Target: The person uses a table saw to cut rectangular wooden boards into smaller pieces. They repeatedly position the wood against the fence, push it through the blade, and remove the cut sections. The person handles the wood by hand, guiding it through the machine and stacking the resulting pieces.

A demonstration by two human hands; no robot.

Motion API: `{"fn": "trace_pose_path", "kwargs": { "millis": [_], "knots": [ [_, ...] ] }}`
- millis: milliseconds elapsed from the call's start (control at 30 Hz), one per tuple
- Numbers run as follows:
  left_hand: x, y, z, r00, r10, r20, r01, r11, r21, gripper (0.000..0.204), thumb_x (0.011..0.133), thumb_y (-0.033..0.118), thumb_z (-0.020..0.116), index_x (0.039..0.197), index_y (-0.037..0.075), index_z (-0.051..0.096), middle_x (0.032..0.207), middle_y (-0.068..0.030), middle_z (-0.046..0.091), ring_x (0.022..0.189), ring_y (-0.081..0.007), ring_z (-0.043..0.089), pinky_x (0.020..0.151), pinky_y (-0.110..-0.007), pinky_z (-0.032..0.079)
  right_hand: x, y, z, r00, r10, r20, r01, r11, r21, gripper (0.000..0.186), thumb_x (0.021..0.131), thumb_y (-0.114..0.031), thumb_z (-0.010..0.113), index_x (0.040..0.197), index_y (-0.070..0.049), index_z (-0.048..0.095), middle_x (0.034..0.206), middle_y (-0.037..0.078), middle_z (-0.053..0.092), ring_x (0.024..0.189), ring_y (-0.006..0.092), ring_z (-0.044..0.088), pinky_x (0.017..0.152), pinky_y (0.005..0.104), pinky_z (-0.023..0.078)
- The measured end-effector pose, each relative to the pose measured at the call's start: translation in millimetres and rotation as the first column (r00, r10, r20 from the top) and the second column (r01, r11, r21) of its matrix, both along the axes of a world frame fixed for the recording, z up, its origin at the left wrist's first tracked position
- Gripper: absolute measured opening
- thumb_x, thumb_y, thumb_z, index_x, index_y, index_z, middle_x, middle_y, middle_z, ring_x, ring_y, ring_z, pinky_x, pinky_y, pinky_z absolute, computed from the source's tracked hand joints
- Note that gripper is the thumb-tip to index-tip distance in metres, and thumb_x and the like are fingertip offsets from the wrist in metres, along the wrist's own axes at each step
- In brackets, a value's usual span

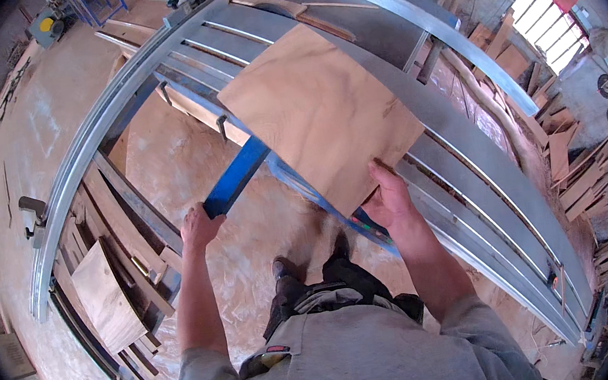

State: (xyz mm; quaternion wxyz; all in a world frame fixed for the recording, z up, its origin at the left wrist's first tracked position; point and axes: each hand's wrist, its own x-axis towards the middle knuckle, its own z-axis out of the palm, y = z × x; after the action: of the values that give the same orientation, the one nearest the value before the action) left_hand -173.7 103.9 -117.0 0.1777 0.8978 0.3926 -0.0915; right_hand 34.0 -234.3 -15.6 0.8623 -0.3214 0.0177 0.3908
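My left hand (201,227) grasps straight blue bar (237,174); right hand (390,198) grips square brown wooden panel (325,111) off-centre, risking swivel.

No word, number, brand or sign is legible. One small red label-like patch (277,349) appears at the front of the grey shirt (355,358), nearer the body than the left fingers (193,215) and somewhat to their right; relative to the right fingers (382,173), it lies nearer the body and to the left. A yellowish area (272,359) adjoins the patch on its body side. Any characters on either are too small to tell.
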Motion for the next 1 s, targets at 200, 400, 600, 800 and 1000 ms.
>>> {"fn": "trace_pose_path", "kwargs": {
  "millis": [200,400,600,800,1000],
  "knots": [
    [6.2,-4.0,-0.7,0.998,0.039,-0.042,-0.039,0.999,0.006,0.066,0.071,0.042,0.076,0.120,0.002,0.056,0.114,-0.0215,0.062,0.109,-0.0387,0.059,0.092,-0.047,0.047,53.5,-23.7,-2.1,0.999,0.036,-0.038,-0.035,0.998,0.044,0.047,0.094,-0.019,0.056,0.138,-0.007,0.043,0.133,0.009,0.054,0.123,0.0264,0.051,0.106,0.0475,0.038],
    [13.1,-5.4,6.4,0.996,0.063,-0.060,-0.065,0.997,-0.030,0.068,0.068,0.040,0.079,0.120,0.003,0.056,0.112,-0.0224,0.063,0.108,-0.0376,0.060,0.091,-0.046,0.048,106.2,-24.6,-15.3,0.983,0.097,-0.154,-0.062,0.974,0.216,0.048,0.097,-0.024,0.054,0.139,-0.005,0.041,0.142,0.013,0.049,0.131,0.0282,0.046,0.111,0.0495,0.034],
    [21.3,6.8,18.0,0.976,0.046,-0.215,-0.068,0.993,-0.095,0.073,0.062,0.043,0.081,0.120,0.004,0.058,0.110,-0.0221,0.066,0.107,-0.0371,0.062,0.091,-0.045,0.049,137.6,3.7,-22.0,0.970,0.100,-0.223,-0.032,0.957,0.288,0.049,0.098,-0.024,0.051,0.141,-0.006,0.038,0.142,0.014,0.048,0.131,0.0299,0.046,0.111,0.0519,0.034],
    [38.8,29.9,29.2,0.912,-0.157,-0.378,0.098,0.980,-0.170,0.071,0.055,0.052,0.080,0.106,0.005,0.066,0.097,-0.0219,0.069,0.095,-0.0378,0.066,0.086,-0.045,0.052,157.4,48.4,-36.5,0.967,0.060,-0.249,0.001,0.971,0.239,0.044,0.098,-0.023,0.054,0.136,-0.006,0.043,0.139,0.010,0.051,0.128,0.0250,0.049,0.108,0.0462,0.040],
    [57.0,50.5,34.0,0.862,-0.316,-0.396,0.193,0.927,-0.320,0.054,0.061,0.062,0.075,0.080,0.011,0.073,0.077,-0.0150,0.070,0.077,-0.0344,0.069,0.070,-0.044,0.052,174.0,92.7,-24.2,0.986,-0.086,-0.143,0.090,0.996,0.019,0.041,0.096,-0.019,0.056,0.134,-0.008,0.046,0.129,0.007,0.057,0.119,0.0209,0.055,0.100,0.0413,0.045]
  ]
}}
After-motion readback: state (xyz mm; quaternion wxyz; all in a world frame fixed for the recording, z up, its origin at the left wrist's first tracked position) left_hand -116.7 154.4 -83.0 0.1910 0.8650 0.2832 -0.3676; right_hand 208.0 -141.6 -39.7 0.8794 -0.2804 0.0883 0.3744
